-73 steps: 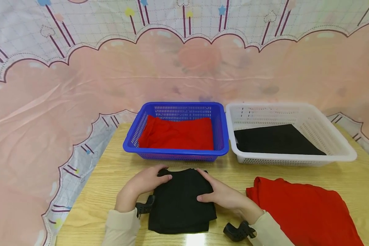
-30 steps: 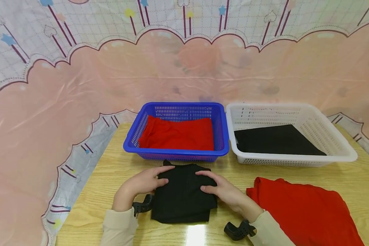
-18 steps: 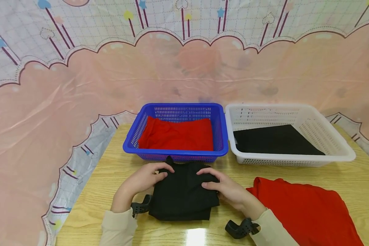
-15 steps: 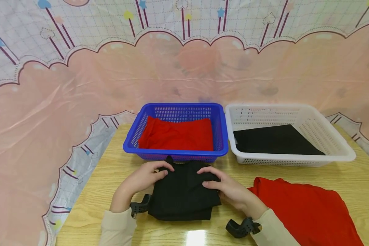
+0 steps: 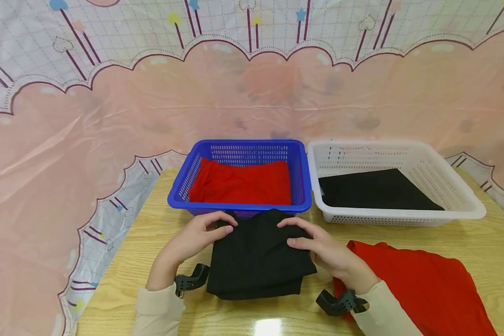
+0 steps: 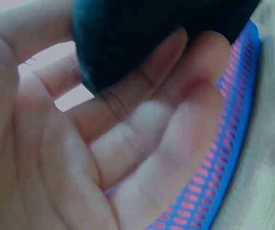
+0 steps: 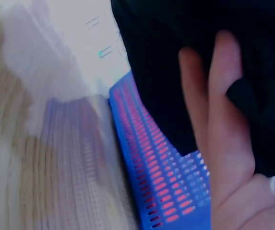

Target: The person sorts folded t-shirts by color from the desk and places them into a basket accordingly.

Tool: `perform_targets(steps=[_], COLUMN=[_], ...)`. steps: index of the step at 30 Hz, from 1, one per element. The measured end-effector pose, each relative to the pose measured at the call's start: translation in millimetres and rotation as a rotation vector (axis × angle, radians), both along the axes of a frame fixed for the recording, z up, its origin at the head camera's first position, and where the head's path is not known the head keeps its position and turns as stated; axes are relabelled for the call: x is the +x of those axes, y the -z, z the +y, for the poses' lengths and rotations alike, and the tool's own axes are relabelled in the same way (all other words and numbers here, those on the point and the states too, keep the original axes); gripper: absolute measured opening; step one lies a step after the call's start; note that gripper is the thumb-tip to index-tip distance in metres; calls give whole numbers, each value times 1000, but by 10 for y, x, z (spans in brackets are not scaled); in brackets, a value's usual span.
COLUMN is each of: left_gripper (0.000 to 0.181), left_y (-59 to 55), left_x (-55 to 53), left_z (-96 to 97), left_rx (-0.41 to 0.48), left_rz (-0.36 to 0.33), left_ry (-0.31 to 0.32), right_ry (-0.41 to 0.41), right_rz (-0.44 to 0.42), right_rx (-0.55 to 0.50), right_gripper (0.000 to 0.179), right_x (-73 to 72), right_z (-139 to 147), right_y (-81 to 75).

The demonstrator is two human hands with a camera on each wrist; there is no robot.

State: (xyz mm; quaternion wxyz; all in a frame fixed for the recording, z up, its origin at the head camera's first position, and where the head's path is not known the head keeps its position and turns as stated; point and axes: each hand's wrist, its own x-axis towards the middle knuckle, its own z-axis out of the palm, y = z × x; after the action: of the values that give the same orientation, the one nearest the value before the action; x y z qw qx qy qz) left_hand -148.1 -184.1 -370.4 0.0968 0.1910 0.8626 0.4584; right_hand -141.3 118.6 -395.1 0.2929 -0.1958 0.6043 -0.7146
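Note:
A folded black garment (image 5: 258, 261) is held between the two hands in the head view, its far edge overlapping the front of the blue basket (image 5: 239, 206). My left hand (image 5: 195, 238) grips its far left corner, thumb on top. At the right side, my right hand (image 5: 327, 249) holds it with the thumb on top and other fingers tucked beneath. The left wrist view shows curled fingers (image 6: 142, 124) below the dark cloth edge. In the right wrist view the cloth (image 7: 151, 62) hangs beside the basket, with fingers (image 7: 226, 96) among its folds.
Folded red cloth (image 5: 243, 182) lies in the blue basket. Right beside it stands a white basket (image 5: 403, 214) holding folded black cloth (image 5: 374, 191). Another red cloth (image 5: 432, 284) lies on the wooden table (image 5: 122, 280) at the right, partly behind the right forearm. A patterned curtain (image 5: 252, 93) hangs behind.
Both hands have moved away from me with the black garment, toward the blue basket. Its far edge has risen to overlap the basket's front, and the right hand has shifted right.

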Motion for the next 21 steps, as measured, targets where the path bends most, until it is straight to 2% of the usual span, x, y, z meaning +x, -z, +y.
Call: perform_targets(steps=[4,8,10,13,17,21], left_gripper=[15,18,18,20,19,22], left_y=[-148,-289,-315,-325,-282,-206], left_x=[79,154,166,178,158,103], left_z=[56,105,118,141,176,215], left_rx=[43,90,120,164,224,249], left_rz=[-22,-19,-21,-18,4,9], left_ry=[-4,-24,-45,-68,-82,-58], right_ry=[-55,-33,-14,7,47,45], right_rz=[-5,46,61,63,87,86], right_rx=[-83,-64,-68,-84,-68,-168], right_gripper=[37,36,36,37,37,36], right_x=[2,9,12,14,22,25], right_z=[34,63,80,105,141,198], right_y=[-31,-67,-86,-105,-129,-138])
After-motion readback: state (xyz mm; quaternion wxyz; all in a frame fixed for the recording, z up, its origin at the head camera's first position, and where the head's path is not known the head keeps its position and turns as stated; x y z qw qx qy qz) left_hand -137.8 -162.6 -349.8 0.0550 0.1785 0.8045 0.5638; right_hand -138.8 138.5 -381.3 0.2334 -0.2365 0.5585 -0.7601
